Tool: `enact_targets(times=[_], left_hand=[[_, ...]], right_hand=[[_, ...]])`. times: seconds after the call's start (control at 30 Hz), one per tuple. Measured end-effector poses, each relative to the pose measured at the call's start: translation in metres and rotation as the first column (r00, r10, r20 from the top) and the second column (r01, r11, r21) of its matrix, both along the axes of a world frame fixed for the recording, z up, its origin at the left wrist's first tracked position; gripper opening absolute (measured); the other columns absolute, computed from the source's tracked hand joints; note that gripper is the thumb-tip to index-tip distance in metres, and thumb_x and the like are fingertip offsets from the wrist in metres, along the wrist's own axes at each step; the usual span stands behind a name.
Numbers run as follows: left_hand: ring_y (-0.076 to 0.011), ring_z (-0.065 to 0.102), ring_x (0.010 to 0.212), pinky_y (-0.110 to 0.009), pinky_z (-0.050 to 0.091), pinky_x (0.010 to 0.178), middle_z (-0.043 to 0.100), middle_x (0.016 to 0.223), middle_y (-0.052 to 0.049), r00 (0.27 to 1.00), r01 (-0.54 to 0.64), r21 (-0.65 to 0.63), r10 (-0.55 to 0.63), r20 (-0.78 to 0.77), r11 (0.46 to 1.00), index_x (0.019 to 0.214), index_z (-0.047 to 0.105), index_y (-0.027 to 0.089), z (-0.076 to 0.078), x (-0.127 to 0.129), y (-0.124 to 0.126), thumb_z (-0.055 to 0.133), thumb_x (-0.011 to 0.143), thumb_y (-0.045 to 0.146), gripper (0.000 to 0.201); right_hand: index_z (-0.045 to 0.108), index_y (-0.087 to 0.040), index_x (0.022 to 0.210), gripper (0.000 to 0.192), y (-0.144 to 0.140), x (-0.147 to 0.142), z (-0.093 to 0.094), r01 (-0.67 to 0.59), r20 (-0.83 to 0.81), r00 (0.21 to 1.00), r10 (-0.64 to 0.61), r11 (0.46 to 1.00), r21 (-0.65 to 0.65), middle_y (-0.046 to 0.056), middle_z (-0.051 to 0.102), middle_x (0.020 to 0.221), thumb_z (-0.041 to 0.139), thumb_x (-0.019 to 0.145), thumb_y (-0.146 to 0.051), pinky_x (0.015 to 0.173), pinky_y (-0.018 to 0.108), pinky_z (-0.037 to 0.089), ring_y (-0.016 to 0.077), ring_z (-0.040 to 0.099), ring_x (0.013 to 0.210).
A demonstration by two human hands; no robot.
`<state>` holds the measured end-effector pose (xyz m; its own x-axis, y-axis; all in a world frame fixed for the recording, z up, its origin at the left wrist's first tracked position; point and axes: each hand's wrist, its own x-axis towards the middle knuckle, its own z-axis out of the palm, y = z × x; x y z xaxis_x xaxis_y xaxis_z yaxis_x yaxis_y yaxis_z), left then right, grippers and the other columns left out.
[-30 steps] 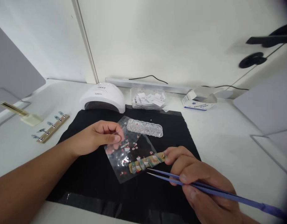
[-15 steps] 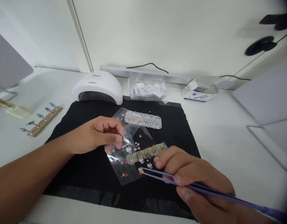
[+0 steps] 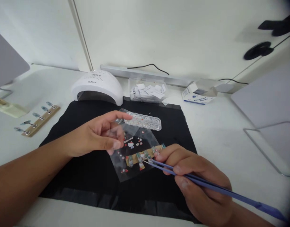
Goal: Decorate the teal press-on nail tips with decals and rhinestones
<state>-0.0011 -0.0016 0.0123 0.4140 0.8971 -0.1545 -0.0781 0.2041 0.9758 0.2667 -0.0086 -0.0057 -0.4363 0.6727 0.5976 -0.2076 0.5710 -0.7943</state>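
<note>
— From where you stand, how far along does it look?

— Partway, I'd judge. Nearest us, the right hand [image 3: 196, 183] has its fingers pressed together around the blue tweezers [image 3: 206, 186], thumb and forefinger squeezing the shafts. The tips sit at the wooden nail strip [image 3: 145, 155], right by one of the little nail tips on it. Some of those tips seem to carry red-and-white decals already; I can't count how many are bare.

— And the other hand?

— The left hand [image 3: 99, 135] is just beyond, its fingers loosely spread, forefinger out straight, thumb resting on the edge of the clear sticker sheet [image 3: 132, 151]. That sheet lies on the black mat [image 3: 88, 176], with the strip over it, and plenty of stickers are left.

— Further back?

— A clear bead box [image 3: 143, 120], then the white nail lamp [image 3: 97, 87] on the counter [image 3: 230, 142].
</note>
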Motion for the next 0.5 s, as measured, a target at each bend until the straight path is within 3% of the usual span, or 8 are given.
enact_targets(times=[0.17,0.3,0.5], left_hand=[[-0.0104,0.063,0.066,-0.019,0.054,0.059,0.068,0.089,-0.002,0.995,-0.082,0.150,0.073,0.062,0.985,0.131,0.052,0.029,-0.003,0.000,-0.003,0.073,0.078,0.011,0.059],[-0.0093,0.062,0.071,-0.021,0.056,0.067,0.067,0.101,-0.003,0.990,-0.139,0.310,0.131,0.049,0.941,0.128,0.058,0.031,-0.004,0.006,-0.007,0.074,0.078,0.010,0.056],[-0.0093,0.063,0.073,-0.020,0.057,0.069,0.067,0.103,-0.003,0.991,-0.097,0.481,0.127,-0.031,0.871,0.121,0.064,0.027,-0.012,0.011,-0.015,0.074,0.080,0.012,0.045]], right_hand=[[0.069,-0.022,0.099,0.023,0.001,0.001,-0.004,0.080,-0.016,0.997,-0.081,0.996,-0.039,0.005,0.064,0.072,0.052,0.089,-0.011,0.076,0.046,0.058,0.0241,0.066,0.082],[0.069,-0.024,0.100,0.023,0.000,0.002,-0.006,0.112,-0.036,0.993,-0.114,0.992,-0.064,0.005,0.065,0.073,0.053,0.090,-0.011,0.079,0.049,0.058,0.0252,0.066,0.085],[0.068,-0.023,0.103,0.027,0.001,0.003,-0.010,0.126,-0.075,0.989,-0.129,0.991,-0.042,0.005,0.065,0.076,0.052,0.088,-0.008,0.082,0.049,0.056,0.0258,0.066,0.090]])
